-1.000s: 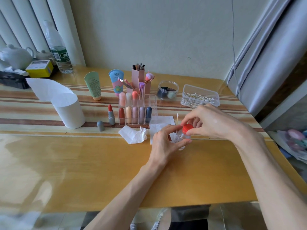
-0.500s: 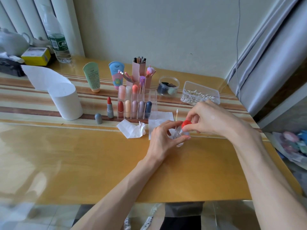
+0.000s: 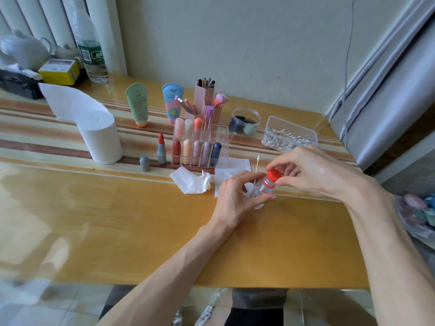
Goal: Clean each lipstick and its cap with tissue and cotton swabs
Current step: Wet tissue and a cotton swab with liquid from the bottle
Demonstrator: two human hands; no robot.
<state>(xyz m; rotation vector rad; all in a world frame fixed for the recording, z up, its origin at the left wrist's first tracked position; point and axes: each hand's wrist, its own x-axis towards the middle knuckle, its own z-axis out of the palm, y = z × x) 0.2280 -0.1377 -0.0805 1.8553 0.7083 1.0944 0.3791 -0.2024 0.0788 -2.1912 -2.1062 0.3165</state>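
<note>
My left hand (image 3: 237, 196) grips a small clear bottle (image 3: 263, 188) just above the table. My right hand (image 3: 306, 170) pinches its red cap (image 3: 274, 174). A cotton swab (image 3: 257, 164) sticks up behind the bottle; which hand holds it I cannot tell. An open red lipstick (image 3: 161, 149) stands upright beside its grey cap (image 3: 144, 164). A clear organiser (image 3: 200, 147) holds several capped lipsticks. A crumpled tissue (image 3: 193, 182) and a flat tissue (image 3: 231, 169) lie in front of the organiser.
A tissue roll (image 3: 101, 137) stands at the left. A clear box of cotton swabs (image 3: 289, 135) and a jar of sponges (image 3: 246, 121) sit at the back right. Two cream tubes (image 3: 138, 104), brush holders (image 3: 204, 92), a water bottle (image 3: 90, 43) and a teapot (image 3: 23, 50) stand behind.
Both hands have stayed on the bottle and its cap, and the bottle now leans more to the right. The view has shifted slightly.
</note>
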